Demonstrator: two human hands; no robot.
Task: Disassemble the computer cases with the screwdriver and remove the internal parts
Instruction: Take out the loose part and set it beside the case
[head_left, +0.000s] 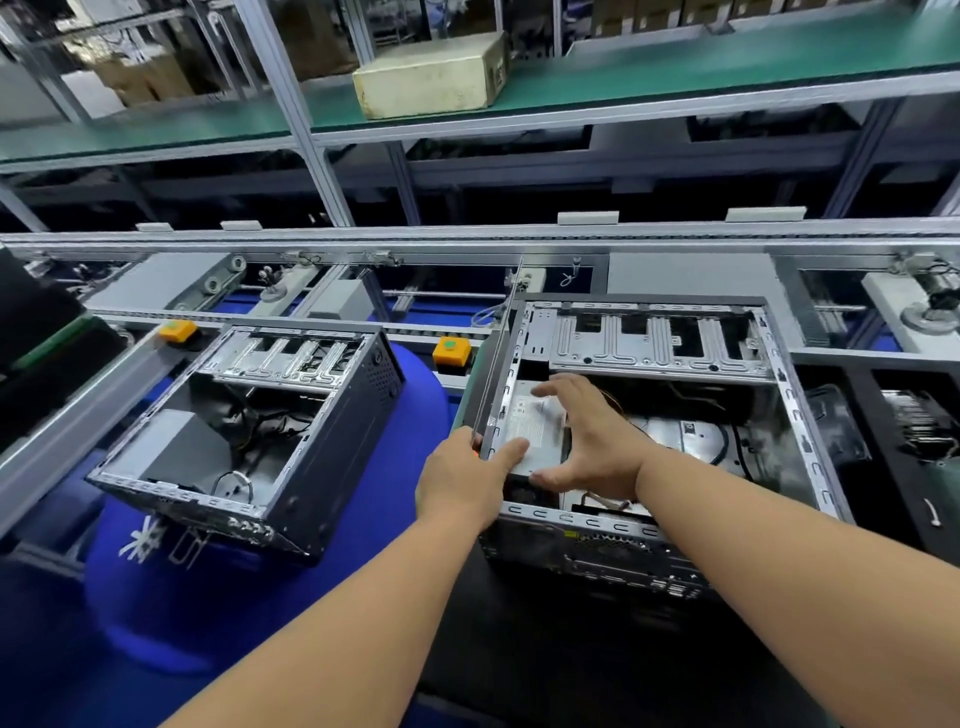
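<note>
Between both sets of fingers, the power supply (537, 434) sat in the right computer case (800, 436) — right hand (597, 441) spread over it, left hand (467, 480) curled at its near corner. Risk, I judged: cables (605, 501) just beyond the fingers looked attached — lifting could snag them.

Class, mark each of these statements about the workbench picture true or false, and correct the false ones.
1. Both hands are at the power supply in the right-hand case. True.
2. The left-hand case has its side panel on. False: it lies open.
3. The right hand spreads its fingers over the power supply. True.
4. The beige box sits inside a case. False: it is on the green shelf.
</note>
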